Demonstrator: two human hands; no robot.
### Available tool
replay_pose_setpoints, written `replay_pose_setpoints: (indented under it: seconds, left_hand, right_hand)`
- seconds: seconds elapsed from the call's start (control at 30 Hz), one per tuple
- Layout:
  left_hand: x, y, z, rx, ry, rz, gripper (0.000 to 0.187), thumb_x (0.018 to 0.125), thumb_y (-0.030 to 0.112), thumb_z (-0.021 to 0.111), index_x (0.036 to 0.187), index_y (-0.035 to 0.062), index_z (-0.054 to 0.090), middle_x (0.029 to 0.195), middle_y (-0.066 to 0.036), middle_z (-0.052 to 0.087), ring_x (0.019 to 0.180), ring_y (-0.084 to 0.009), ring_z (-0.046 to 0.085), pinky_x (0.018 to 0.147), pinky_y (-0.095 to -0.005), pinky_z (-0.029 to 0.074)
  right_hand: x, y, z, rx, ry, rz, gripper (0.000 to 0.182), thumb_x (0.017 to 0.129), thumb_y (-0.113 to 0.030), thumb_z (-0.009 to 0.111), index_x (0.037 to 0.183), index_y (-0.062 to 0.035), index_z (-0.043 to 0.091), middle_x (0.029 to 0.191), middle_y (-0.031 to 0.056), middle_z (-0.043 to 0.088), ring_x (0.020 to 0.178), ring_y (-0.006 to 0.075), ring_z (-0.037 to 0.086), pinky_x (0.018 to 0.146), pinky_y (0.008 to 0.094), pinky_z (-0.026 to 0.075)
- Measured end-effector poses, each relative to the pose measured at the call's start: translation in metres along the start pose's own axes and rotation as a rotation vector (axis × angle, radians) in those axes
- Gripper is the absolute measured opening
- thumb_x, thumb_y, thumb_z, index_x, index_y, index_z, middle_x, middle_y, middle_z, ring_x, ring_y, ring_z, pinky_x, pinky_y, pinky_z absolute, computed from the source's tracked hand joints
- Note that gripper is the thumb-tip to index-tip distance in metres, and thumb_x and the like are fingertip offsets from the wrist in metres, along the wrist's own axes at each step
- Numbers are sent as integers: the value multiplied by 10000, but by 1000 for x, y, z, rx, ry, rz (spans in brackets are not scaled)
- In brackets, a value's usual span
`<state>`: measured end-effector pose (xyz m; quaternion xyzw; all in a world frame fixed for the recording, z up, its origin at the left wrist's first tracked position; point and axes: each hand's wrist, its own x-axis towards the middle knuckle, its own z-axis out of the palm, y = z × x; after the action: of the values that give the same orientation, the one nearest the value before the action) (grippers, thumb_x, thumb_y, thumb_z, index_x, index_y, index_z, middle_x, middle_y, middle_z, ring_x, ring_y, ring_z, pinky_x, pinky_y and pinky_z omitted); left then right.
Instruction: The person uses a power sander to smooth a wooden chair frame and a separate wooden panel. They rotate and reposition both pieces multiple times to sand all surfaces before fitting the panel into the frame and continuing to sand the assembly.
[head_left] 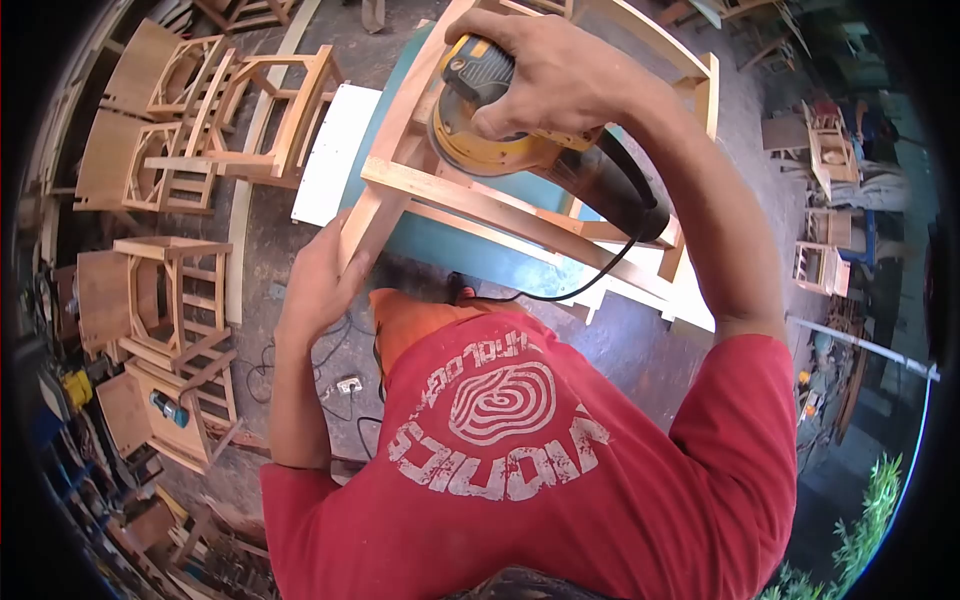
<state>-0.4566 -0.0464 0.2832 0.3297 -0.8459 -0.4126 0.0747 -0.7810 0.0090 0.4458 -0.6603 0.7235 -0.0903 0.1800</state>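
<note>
A yellow and black orbital sander is in the grip of my right hand, its fingers wrapped over the top. The sander's round pad is against or just above a wooden chair frame; the exact contact is hidden. My left hand is closed around the near end of one of the frame's legs, left of the sander. The frame lies on its side on a work surface with a teal board and a white panel. A black cord trails from the sander toward my waist.
Several unfinished wooden chairs stand along the left side. A blue power tool rests on one of them. Cables and a white socket lie on the floor. More chair parts stand at the right, with a green plant below.
</note>
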Motion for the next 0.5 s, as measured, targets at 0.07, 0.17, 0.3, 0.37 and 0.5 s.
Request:
replay_pose_setpoints:
  seconds: [0.07, 0.17, 0.3, 0.37, 0.5]
  left_hand:
    - [-4, -3, -2, 41, 40, 2, 549, 918, 173, 657, 1412, -26, 526, 1229, -303, 653, 1142, -484, 623, 986, -500, 489]
    - [0, 9, -8, -2, -2, -18, 558, 894, 124, 653, 1415, -36, 534, 1257, -313, 649, 1203, -466, 623, 1009, -460, 492]
    - [3, -2, -4, -20, 4, -32, 554, 901, 126, 647, 1420, -31, 532, 1253, -307, 653, 1192, -466, 628, 1012, -457, 490]
    - [1, -4, -1, -50, 20, -20, 544, 909, 127, 641, 1420, -27, 533, 1254, -301, 655, 1180, -466, 631, 1012, -456, 491]
    - [-1, -8, 6, -58, 11, 14, 542, 914, 126, 651, 1423, -18, 532, 1262, -293, 653, 1182, -464, 627, 1015, -456, 491]
  right_hand:
    - [8, -2, 0, -14, -13, -10, 784, 689, -418, 765, 1366, -63, 593, 1140, 262, 715, 1045, 398, 708, 920, 448, 574]
    - [10, -7, 2, -11, -18, -33, 787, 686, -412, 765, 1372, -68, 592, 1131, 261, 719, 1032, 398, 715, 904, 444, 583]
    - [23, -8, 11, -42, 0, -44, 803, 675, -400, 767, 1385, -69, 585, 1128, 258, 720, 1028, 392, 719, 899, 441, 587]
    - [23, -12, 5, -69, 0, -30, 809, 672, -395, 764, 1388, -66, 582, 1125, 257, 721, 1028, 386, 716, 909, 431, 582]
    - [19, -14, -10, -17, -35, 66, 784, 674, -364, 752, 1376, -54, 590, 1133, 255, 718, 1043, 376, 709, 933, 418, 568]
